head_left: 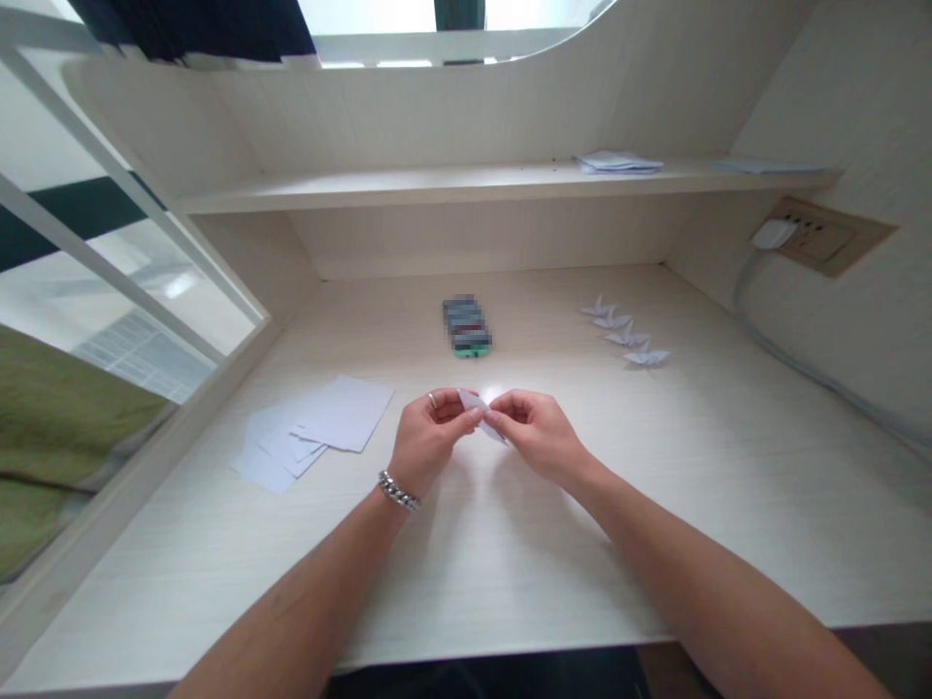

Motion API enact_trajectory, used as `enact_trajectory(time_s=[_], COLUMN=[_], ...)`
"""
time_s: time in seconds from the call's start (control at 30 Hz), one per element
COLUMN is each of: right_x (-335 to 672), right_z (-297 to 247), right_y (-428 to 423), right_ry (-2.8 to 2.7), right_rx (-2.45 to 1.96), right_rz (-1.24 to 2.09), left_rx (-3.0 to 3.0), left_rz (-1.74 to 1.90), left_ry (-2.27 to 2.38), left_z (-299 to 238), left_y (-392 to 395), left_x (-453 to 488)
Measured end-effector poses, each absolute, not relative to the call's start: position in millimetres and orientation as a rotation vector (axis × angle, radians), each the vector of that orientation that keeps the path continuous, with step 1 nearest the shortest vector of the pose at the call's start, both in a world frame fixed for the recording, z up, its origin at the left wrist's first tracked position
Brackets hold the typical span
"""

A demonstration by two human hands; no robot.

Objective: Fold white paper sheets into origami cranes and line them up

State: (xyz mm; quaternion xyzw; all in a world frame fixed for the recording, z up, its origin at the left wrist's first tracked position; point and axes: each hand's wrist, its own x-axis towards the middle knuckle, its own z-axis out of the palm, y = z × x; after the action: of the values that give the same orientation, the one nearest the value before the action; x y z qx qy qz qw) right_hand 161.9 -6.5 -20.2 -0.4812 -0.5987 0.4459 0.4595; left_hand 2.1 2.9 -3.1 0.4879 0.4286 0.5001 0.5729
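Both my hands meet over the middle of the pale wooden desk (510, 544), pinching one small folded piece of white paper (475, 401) between them. My left hand (426, 442), with a ring and a metal bracelet, grips the paper's left side with closed fingers. My right hand (535, 437) pinches its right side. Most of the paper is hidden by my fingers.
A loose pile of white paper sheets (313, 432) lies to the left. A phone (466, 327) rests further back at centre. Several folded paper cranes (624, 335) sit in a row at the back right. A shelf (451, 183) carries more paper (617, 163). A wall socket (815, 236) with a cable is at right.
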Motion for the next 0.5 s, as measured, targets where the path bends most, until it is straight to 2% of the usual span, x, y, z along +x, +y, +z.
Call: enact_trajectory(time_s=[0.2,0.5], right_x=[159.5,157.7], right_z=[-16.2,-13.2], right_y=[-8.7,-7.3], right_ry=[-1.475,-1.244], right_rx=[-1.179,-1.097], right_rz=[1.192,1.382], left_rx=[1.156,1.030], left_rz=[1.211,1.279], left_ry=[1.158,1.130], left_z=[-4.8,-3.7], left_y=[5.3,10.4], left_x=[1.9,-1.8])
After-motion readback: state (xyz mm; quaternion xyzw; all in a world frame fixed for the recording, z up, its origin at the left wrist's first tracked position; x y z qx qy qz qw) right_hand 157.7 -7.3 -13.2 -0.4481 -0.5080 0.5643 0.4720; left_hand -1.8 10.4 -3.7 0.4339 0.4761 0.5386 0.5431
